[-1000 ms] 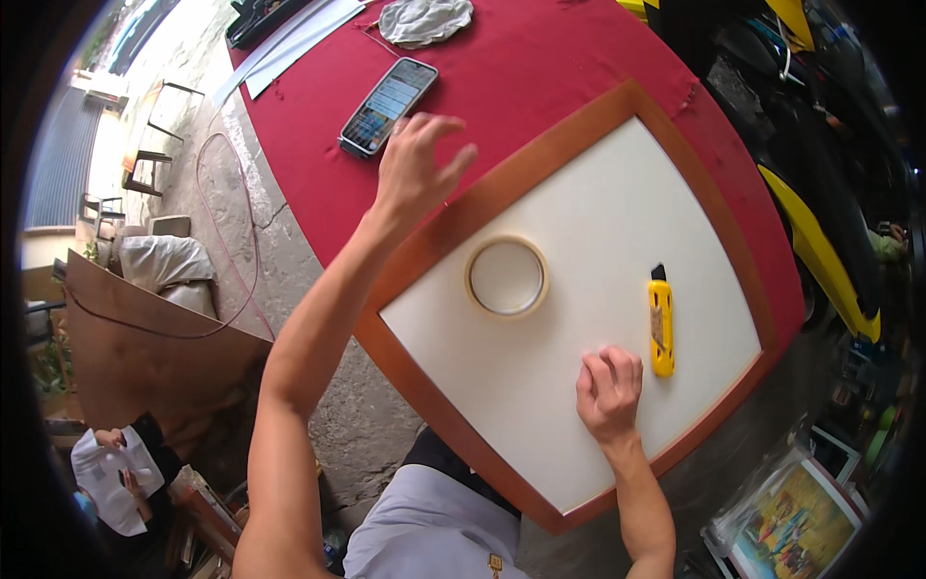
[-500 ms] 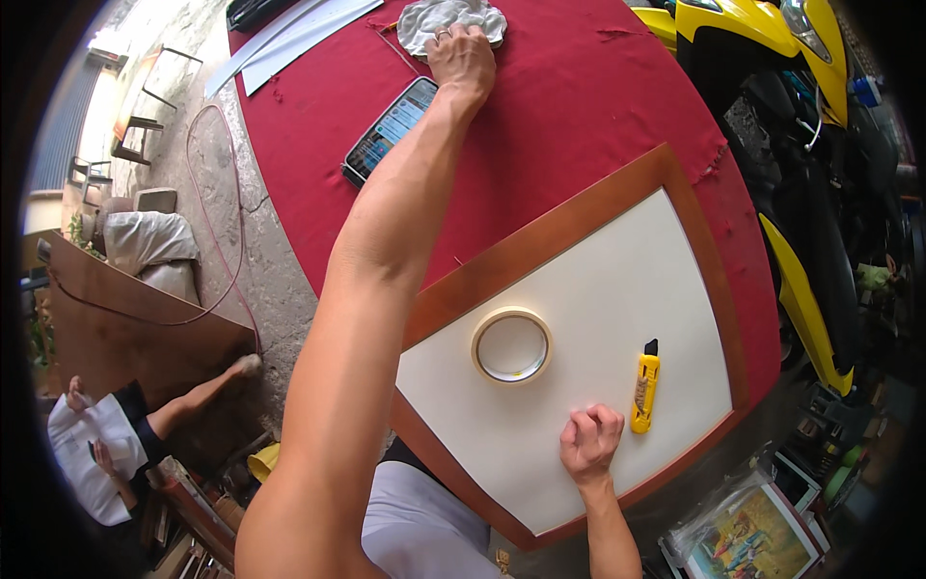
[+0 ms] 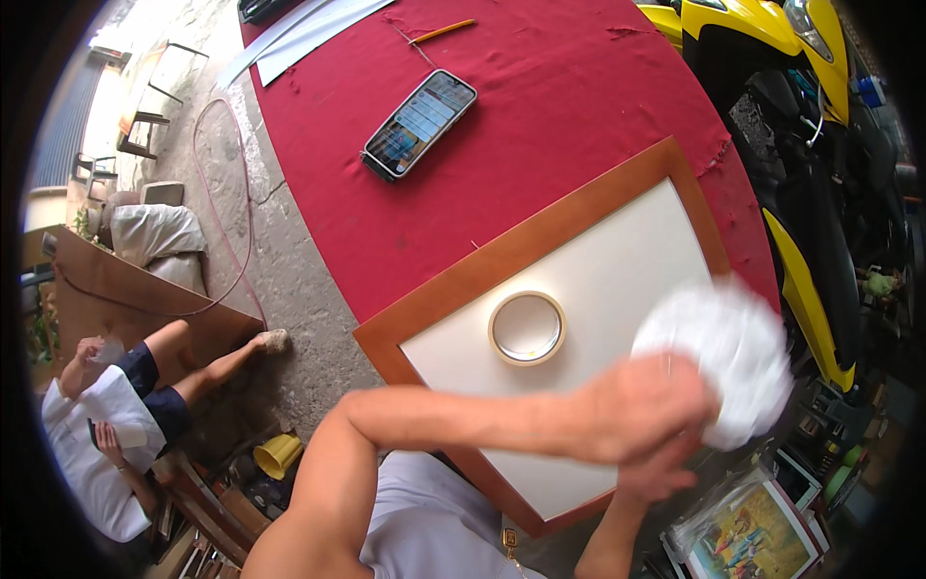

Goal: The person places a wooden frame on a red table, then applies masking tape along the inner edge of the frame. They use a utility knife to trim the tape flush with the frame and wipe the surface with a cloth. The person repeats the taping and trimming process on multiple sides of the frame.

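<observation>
The left hand [image 3: 641, 405], blurred, is clamped on a white cloth [image 3: 725, 362] to its right. Just below, the right hand [image 3: 658, 478] is partly hidden — its grip I cannot tell. A brown frame [image 3: 526, 248] lies beneath; beyond the left hand, leftward, sits a tape roll [image 3: 526, 362] — farther off, a phone [image 3: 422, 125] on a red cover [image 3: 579, 96].

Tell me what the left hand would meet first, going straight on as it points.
The white cloth, which the left hand seems to hold right ahead of it; beyond, the way leads out past the wooden frame, though blur and depth leave that unsure.
</observation>
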Motion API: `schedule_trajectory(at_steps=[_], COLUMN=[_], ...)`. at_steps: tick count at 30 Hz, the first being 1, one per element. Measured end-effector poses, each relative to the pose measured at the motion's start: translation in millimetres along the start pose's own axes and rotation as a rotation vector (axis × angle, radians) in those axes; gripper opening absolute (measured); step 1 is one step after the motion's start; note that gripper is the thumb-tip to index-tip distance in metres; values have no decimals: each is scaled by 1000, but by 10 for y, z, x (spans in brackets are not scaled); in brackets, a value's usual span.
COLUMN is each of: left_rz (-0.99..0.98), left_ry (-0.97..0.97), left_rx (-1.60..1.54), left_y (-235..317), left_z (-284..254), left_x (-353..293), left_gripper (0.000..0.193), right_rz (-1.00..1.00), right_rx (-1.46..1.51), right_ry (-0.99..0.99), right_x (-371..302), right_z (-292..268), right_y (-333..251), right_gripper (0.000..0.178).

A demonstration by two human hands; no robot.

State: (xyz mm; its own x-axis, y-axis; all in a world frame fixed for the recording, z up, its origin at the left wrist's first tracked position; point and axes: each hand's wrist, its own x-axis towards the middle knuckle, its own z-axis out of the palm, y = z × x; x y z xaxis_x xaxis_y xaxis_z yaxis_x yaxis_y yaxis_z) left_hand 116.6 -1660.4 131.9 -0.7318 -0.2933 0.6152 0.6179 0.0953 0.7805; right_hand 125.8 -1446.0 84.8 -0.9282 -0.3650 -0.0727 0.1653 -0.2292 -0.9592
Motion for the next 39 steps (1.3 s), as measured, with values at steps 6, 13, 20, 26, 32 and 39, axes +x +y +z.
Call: schedule_trajectory(at_steps=[6,13,20,26,32,39], left_rz=[-455,-477,-241,-128,-228,-130], left_ry=[-326,-399,-533,-491,-454,-427], left_rx=[-328,554,1016,1071,1101,1090], left_y=[452,256,76,-11,92,-6], left_z=[641,149,405,316,449,406], left_x=[-864,-1243,-1638,-1744,-1698,-1753], left_gripper=[12,36,39,37,34,32], right_rz=[96,-181,-102,-311,-447,-333], right_rx=[-100,-1469,-1579,-1653,-1516,-1440], right_ry=[240,396,-143,-465,-544,-628], right_x=[-465,-758,-1090,-1105,-1174,-1156], right_z=[-188,-886,-1316,-1297,-1440,-1386], right_y=[-613,-747,-524,-561,-385,-432], right_gripper=[42,27,38,31,28,25])
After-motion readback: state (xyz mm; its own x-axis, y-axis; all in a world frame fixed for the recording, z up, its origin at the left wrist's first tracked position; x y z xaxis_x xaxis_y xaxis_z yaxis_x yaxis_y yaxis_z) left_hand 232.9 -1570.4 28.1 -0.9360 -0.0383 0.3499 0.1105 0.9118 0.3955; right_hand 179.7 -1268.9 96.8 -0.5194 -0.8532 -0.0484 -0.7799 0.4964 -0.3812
